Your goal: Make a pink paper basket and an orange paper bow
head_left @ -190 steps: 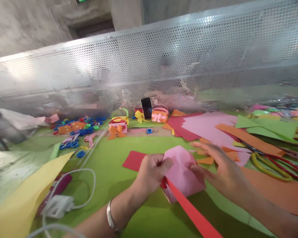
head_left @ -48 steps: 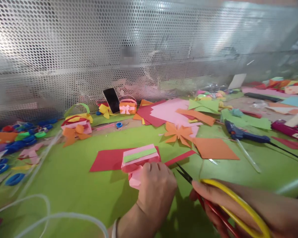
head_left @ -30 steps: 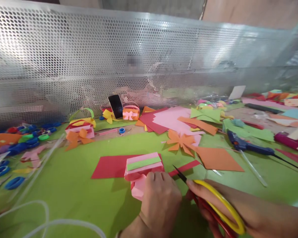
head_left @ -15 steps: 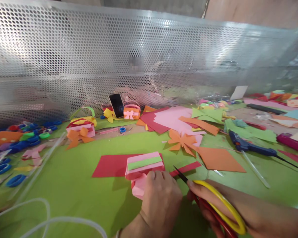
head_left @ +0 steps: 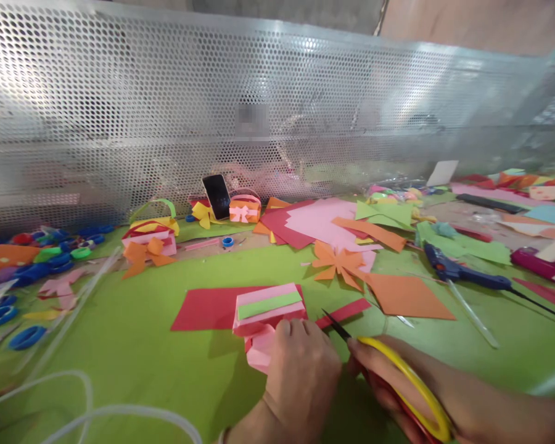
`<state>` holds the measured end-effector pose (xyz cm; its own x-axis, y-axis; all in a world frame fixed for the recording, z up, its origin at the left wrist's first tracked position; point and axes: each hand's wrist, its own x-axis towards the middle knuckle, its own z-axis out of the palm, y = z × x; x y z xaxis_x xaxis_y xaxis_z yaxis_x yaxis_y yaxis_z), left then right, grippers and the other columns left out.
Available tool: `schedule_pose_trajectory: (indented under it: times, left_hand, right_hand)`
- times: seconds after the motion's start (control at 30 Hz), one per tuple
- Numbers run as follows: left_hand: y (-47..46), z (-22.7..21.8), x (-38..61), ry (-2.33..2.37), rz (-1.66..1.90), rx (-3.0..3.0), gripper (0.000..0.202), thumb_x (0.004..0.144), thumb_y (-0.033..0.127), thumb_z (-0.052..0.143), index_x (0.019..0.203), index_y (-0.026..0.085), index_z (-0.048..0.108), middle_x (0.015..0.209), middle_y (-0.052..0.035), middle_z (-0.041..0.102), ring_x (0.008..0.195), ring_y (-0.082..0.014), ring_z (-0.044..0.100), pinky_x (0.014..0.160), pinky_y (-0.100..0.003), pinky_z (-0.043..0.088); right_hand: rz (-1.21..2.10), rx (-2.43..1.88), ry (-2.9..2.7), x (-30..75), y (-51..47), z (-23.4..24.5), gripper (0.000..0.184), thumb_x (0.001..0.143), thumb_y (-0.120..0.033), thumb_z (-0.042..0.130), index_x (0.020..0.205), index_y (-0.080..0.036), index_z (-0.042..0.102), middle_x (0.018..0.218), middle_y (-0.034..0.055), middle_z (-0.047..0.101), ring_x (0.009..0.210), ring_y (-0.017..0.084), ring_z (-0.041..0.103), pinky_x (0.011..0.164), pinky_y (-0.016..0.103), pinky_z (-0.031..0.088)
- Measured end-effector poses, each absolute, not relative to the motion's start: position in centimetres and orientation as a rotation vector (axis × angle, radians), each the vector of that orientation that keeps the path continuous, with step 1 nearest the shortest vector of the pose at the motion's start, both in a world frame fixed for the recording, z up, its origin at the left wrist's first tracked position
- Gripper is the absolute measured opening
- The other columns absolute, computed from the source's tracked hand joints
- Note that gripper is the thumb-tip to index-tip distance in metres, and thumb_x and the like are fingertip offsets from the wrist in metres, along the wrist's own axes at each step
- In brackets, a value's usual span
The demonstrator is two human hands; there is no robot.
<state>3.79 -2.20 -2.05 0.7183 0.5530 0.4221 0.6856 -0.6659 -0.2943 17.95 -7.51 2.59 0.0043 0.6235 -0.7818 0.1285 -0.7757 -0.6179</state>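
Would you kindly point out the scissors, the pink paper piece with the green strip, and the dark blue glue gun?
Scissors [head_left: 400, 361]: head view, on the yellow handle.
Pink paper piece [head_left: 269, 304]: head view, on the green strip along its top.
Dark blue glue gun [head_left: 476, 277]: head view, on its handle.

The left hand [head_left: 303, 370] covers the lower right of the pink box [head_left: 266, 325] it grips, its own fingertips out of sight, and the near end of the red strip [head_left: 349, 311] is lost beside the knuckles. Part of the red sheet [head_left: 208, 308] is hidden behind the box. The right hand [head_left: 430, 364] masks much of the red handle of the scissors [head_left: 411, 373], whose loops run down to the bottom edge. Shapes behind the perforated screen [head_left: 166, 92] are blurred, one patch pixelated. The right edge cuts off the magenta tool [head_left: 543, 266] and the glue gun [head_left: 472, 275]'s cord; the bottom edge crops the white cable [head_left: 124, 411].
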Motion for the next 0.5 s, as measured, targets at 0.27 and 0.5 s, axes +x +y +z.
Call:
schedule_pose_trajectory:
  times: [0.27, 0.5]
  left_hand:
    - [-2.5, -1.9, 3.9, -0.943, -0.469, -2.46, 0.016, 0.066, 0.01, 0.071, 0.053, 0.013, 0.062, 0.049, -0.0055, 0.057, 0.044, -0.0213, 0.055, 0.041, -0.031, 0.042]
    - [-2.3, -1.7, 3.7, -0.954, -0.412, -2.501, 0.015, 0.065, 0.005, 0.069, 0.055, 0.014, 0.063, 0.051, -0.005, 0.059, 0.046, -0.0218, 0.058, 0.042, -0.03, 0.045]
  right_hand:
    - [1.772, -2.055, -0.855, 17.2, -7.0, 3.1, 0.037, 0.103, -0.033, 0.025, 0.071, -0.022, 0.041, 0.047, -0.0095, 0.037, 0.03, 0.005, 0.033, 0.03, 0.015, 0.03]
    - [1.791, -1.975, -0.941, 18.1, -7.6, 2.5, 0.031, 0.091, -0.044, 0.045, 0.068, -0.022, 0.043, 0.046, -0.0099, 0.034, 0.031, 0.005, 0.03, 0.03, 0.014, 0.029]
